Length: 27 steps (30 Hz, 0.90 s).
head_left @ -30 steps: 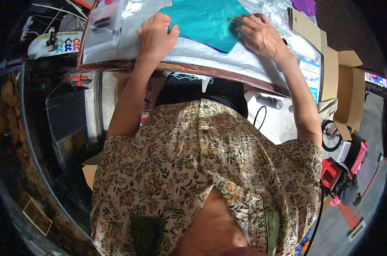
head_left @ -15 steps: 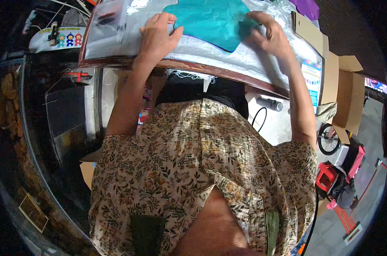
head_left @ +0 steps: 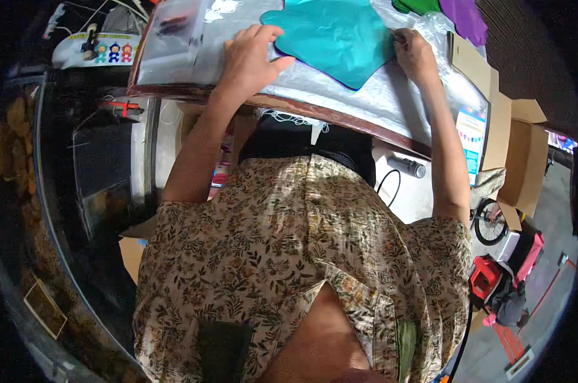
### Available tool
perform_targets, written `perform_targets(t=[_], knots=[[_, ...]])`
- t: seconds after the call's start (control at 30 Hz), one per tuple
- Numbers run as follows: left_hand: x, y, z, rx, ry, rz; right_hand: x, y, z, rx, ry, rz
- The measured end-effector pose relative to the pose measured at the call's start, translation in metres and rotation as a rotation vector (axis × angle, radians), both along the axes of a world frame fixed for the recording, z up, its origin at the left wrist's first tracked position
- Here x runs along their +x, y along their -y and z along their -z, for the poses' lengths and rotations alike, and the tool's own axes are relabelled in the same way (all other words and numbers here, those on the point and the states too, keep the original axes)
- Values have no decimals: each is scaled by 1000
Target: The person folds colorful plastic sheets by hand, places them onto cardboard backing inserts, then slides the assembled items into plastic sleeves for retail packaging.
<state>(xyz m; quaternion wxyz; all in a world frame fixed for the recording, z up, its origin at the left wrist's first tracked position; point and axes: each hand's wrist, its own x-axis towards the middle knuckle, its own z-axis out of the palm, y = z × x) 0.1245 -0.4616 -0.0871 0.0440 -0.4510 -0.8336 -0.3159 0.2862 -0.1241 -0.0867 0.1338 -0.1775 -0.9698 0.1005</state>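
Observation:
A thin teal sheet (head_left: 333, 45) with a pointed near corner lies on the plastic-covered table (head_left: 289, 96); a dark purple rim shows under its lower edge. My left hand (head_left: 251, 60) rests at the sheet's left side, fingers stretched and thumb apart, fingertips touching its edge. At the right corner of the sheet is my right hand (head_left: 418, 56), its fingers bent and closed together on the edge. The right fingertips are in shadow, so their exact hold is partly hidden.
Green (head_left: 420, 5) and purple (head_left: 464, 19) pieces lie at the far right of the table. A clear plastic bag (head_left: 174, 51) is at the left. An open cardboard box (head_left: 522, 147) stands right of the table, near a printed card (head_left: 471, 137). White string (head_left: 289, 118) hangs below the front edge.
My right hand has moved outward and its fingers have closed at the sheet's right corner. The sheet looks flatter there. My left hand stays by the left edge; the whole view has shifted slightly.

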Motion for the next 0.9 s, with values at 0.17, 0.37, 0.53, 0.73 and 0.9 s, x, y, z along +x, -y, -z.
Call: perform_targets(t=[0.17,0.37,0.53,0.73,0.9], knots=[[-1,3,-1,14,38,-13,1,6,0,-17,-40,-13],[-2,5,-6,10,13,14,5,12,-4,28,-48,1],[-3,8,-26,-40,-263,139,13,50,-26,-30,-209,-280],[-17,-8,-49,-184,-372,476,27,79,-20,-157,-163,-447],[-5,-19,-49,-345,-566,433,33,84,-20,-141,-185,-455]])
